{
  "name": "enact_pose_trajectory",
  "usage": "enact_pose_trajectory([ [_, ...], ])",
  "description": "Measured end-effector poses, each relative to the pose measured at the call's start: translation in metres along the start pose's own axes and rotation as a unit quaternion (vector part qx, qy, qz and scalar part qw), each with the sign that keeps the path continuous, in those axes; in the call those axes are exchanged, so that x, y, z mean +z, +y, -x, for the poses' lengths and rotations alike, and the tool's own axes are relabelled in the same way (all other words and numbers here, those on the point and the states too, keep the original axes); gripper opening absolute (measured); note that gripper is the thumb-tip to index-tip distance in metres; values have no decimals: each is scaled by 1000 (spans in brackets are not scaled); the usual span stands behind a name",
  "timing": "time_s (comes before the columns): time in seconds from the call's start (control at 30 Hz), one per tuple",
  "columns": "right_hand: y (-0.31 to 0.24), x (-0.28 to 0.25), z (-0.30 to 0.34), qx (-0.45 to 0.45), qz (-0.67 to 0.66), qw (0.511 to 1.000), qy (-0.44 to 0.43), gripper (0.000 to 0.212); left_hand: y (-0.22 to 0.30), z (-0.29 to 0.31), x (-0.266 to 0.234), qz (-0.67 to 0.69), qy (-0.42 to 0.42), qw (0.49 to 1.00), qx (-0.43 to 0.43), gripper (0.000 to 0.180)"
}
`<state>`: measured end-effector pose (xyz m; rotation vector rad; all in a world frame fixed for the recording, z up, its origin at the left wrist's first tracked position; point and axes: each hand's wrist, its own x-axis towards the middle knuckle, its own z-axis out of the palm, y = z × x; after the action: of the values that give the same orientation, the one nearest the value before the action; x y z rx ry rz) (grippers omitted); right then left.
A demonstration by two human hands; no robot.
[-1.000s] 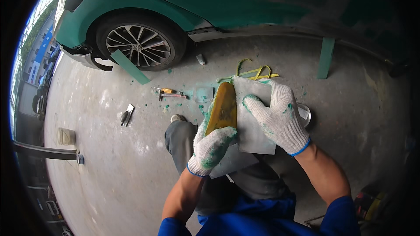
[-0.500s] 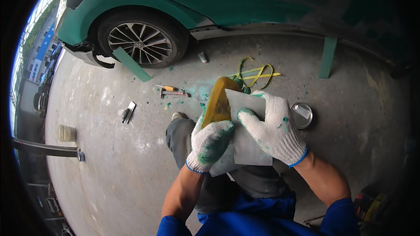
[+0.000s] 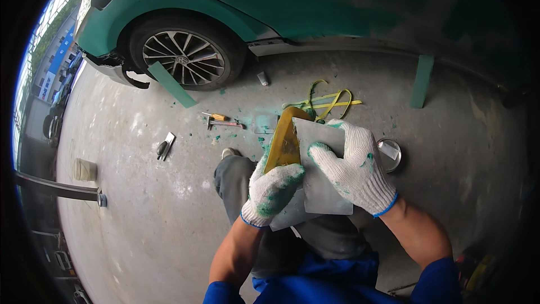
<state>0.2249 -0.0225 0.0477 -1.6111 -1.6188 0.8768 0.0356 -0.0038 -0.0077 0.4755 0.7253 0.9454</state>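
Note:
My left hand (image 3: 274,192), in a white knit glove smeared green, is closed round a yellow putty spreader (image 3: 284,149) with a dark-stained face. My right hand (image 3: 360,171), gloved the same way, grips a flat grey rectangular sheet (image 3: 329,197), thumb on its upper face and the other fingers hidden behind. The sheet's left edge meets or overlaps the spreader's right edge. Below my left hand a second grey plate (image 3: 288,214) shows, partly covered; what supports it is hidden. Both hands are above my knees.
Ahead stands a green-coated car (image 3: 242,17) with its wheel (image 3: 183,59). On the floor are yellow tape strips (image 3: 337,104), an orange-handled screwdriver (image 3: 218,116), a dark-handled scraper (image 3: 166,146), a round tin (image 3: 389,155) and green strips (image 3: 171,84). A bucket (image 3: 84,170) stands left.
Both hands, with the spreader and the sheet, sit very slightly lower and further right in the view. The surroundings shift a little too. Both grips look the same.

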Motion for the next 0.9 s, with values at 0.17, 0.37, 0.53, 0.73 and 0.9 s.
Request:
enact_pose_trajectory([
  [0.17, 1, 9, 3, -99, -30, 994, 24, 28, -5, -11, -2, -5, -21, 999, 29, 70],
  [0.37, 5, -6, -11, -136, -42, 986, 93, 31, 0, -2, 3, -19, -12, 1000, 22, 54],
  [0.53, 15, 7, -4, -142, 20, 986, 83, 28, 4, -1, -4, -5, -25, 1000, -3, 52],
  [0.73, -2, 10, -1, -148, -28, 987, 49, 26, 9, -10, 17, 38, -67, 996, 47, 60],
  [0.9, 5, -3, -14, -146, -35, 982, 117, 27, 10, -5, 6, -19, -54, 998, 28, 57],
])
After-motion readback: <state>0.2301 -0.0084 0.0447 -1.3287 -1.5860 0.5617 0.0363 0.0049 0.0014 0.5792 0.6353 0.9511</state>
